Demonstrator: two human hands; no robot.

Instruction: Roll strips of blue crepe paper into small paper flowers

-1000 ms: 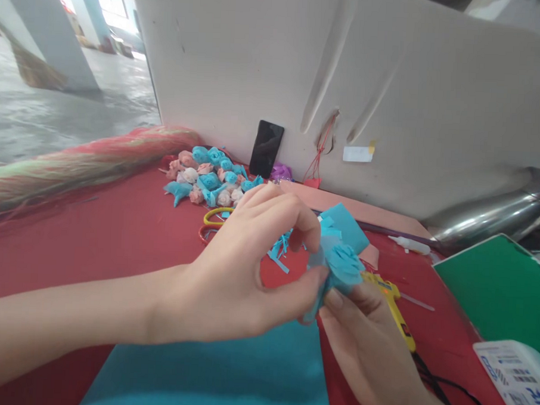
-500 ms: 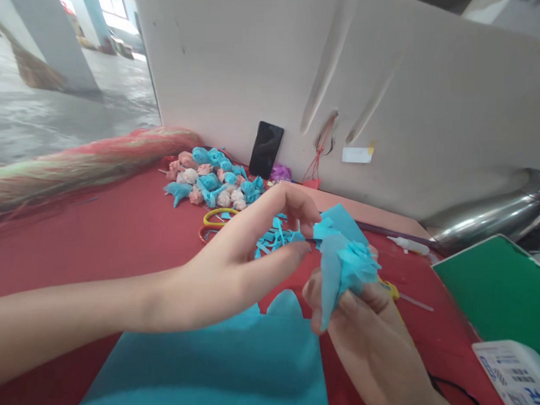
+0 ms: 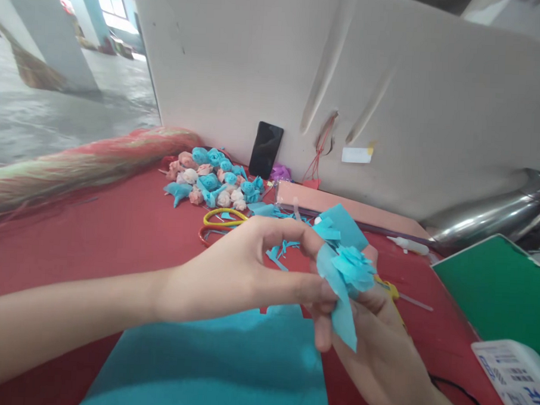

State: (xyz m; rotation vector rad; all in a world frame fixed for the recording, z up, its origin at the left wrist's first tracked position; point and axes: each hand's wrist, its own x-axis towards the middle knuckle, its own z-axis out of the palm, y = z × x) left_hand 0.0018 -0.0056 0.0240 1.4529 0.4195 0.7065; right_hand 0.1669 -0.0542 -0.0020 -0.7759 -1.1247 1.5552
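My left hand (image 3: 249,264) pinches a loose blue paper petal (image 3: 346,325) between thumb and fingers; my right hand (image 3: 375,344) grips the blue paper flower (image 3: 354,267) by its base, over the red table (image 3: 93,242) near the blue sheet's (image 3: 213,367) far right corner. The layered bloom looks formed; what seems left is this petal, free at its lower end. The bloom faces up and rightward; the petal's long axis slants down, tip toward the near edge. Other paper flowers (image 3: 208,179) cluster by the far edge.
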